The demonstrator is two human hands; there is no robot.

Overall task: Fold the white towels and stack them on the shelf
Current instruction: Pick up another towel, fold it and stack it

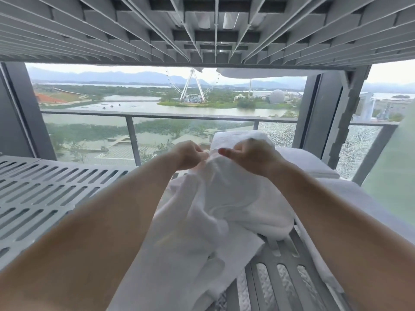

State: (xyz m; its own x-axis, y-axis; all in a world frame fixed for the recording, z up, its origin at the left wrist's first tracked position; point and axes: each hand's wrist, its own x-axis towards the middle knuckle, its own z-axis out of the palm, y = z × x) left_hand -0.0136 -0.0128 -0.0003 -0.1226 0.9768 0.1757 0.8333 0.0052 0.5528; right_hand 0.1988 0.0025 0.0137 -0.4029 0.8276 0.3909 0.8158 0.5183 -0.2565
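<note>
High-rise balcony — glass railing (170, 118), grey slatted shelf (45, 187), lake (134, 107) far below.

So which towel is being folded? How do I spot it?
Find the grey slotted plastic shelf. On it lies a crumpled white cloth towel, its top pinched by the left hand and right hand. Unlike the folded white towels to its right, it is loose and rumpled.

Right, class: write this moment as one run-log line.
step: folding | left hand: pinches towel top edge | right hand: pinches same edge | folded towels: on shelf, right side
</note>
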